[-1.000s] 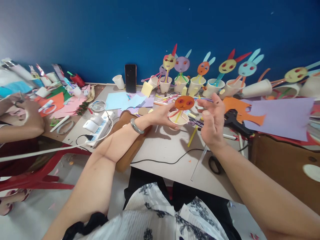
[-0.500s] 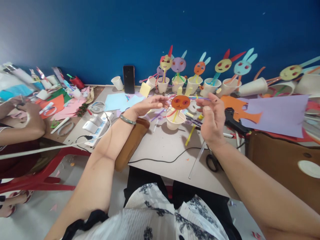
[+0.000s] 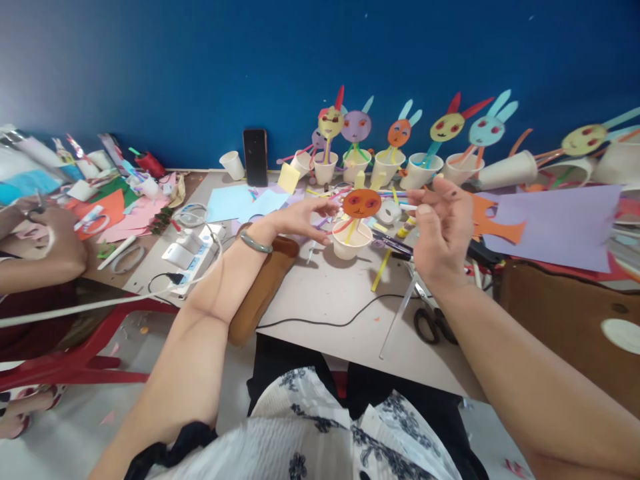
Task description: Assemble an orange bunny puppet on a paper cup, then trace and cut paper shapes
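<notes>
Paper cup [image 3: 351, 245] with an orange bunny face [image 3: 362, 203] stands on the counter [image 3: 325, 293] between both hands: left hand [image 3: 300, 220] open beside it, right hand [image 3: 443, 230] raised, fingers loosely curled, empty.

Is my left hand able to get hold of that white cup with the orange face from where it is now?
Probably yes. The left hand is open right beside the white cup, fingertips almost at its rim, with nothing between them.

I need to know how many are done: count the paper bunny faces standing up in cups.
7, perhaps more hidden. One orange face stands by the hands; against the wall: yellow, purple, orange, yellow, blue, yellow at far right.
</notes>
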Available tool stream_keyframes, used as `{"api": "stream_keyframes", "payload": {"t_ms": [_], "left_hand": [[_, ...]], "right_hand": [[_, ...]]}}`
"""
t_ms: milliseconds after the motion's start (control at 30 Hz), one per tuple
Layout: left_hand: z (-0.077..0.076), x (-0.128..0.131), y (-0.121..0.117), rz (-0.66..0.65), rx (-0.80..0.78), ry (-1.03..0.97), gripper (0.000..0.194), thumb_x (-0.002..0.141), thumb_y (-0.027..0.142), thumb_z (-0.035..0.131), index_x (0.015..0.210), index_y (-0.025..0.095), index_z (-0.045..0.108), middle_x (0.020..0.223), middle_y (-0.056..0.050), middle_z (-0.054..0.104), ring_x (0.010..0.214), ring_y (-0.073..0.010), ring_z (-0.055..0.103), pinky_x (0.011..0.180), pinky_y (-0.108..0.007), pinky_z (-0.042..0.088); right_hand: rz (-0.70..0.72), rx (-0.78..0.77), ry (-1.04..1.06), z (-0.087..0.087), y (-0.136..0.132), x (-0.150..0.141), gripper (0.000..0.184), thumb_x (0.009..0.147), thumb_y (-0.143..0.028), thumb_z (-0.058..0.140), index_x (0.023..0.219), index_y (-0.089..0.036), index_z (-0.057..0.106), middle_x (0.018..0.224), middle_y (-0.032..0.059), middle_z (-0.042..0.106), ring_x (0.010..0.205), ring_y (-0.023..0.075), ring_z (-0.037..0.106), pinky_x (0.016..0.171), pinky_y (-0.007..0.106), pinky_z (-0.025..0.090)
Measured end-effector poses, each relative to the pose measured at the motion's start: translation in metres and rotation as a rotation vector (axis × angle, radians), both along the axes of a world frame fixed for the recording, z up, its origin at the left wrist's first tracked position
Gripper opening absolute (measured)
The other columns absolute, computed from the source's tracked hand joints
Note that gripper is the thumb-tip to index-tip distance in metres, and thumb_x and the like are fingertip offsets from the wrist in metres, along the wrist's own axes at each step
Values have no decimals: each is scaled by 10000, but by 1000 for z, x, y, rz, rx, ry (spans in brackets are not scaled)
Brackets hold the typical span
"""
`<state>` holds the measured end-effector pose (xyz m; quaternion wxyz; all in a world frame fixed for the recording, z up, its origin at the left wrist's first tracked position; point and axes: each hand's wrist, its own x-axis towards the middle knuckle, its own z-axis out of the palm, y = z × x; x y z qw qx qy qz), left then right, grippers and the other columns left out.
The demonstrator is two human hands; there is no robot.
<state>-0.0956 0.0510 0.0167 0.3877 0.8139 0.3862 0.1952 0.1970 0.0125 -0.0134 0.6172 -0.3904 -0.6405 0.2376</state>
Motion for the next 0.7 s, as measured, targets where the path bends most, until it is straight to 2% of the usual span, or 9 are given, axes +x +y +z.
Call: {"api": "stream_keyframes", "payload": {"t_ms": [167, 333, 433, 533, 700], "left_hand": [[14, -10, 1, 4, -90, 103, 641, 611, 463, 949, 1145, 143, 791, 1139, -109, 767, 1032, -246, 660, 955, -409, 512], [13, -4, -1, -14, -108, 167, 446, 638, 435, 915, 978, 165, 813, 1011, -66, 762, 935, -214, 636, 846, -351, 468], [11, -1, -1, -10, -112, 164, 359, 662, 425, 875, 903, 168, 801, 884, -38, 732, 843, -187, 600, 784, -334, 438], [10, 0, 0, -16, -108, 175, 306, 676, 432, 850, 811, 169, 771, 760, -13, 676, 748, -161, 538, 722, -327, 395], [9, 2, 1, -28, -93, 168, 304, 693, 423, 839, 665, 184, 653, 667, 17, 587, 673, -134, 476, 675, -317, 356]], "right_hand": [[20, -35, -64, 0, -4, -3, 511, 959, -514, 640, 1381, -277, 477, 1297, 187, 719, 1302, 359, 694, 1060, 590, 576], [151, -87, -208, -6, -7, -7, 748, 831, -448, 780, 1477, -254, 459, 1376, 191, 704, 1323, 377, 670, 1110, 611, 537], [190, -159, -304, -9, -8, -10, 878, 779, -476, 850, 1531, -255, 455, 1474, 189, 663, 1381, 410, 639, 1153, 657, 513], [205, -159, -354, -13, -7, -13, 932, 746, -550, 902, 1533, -275, 486, 1523, 172, 630, 1379, 433, 640, 1146, 683, 523], [192, -159, -386, -20, -5, -13, 934, 742, -599, 926, 1526, -293, 521, 1448, 176, 668, 1324, 441, 675, 1104, 649, 571]]}}
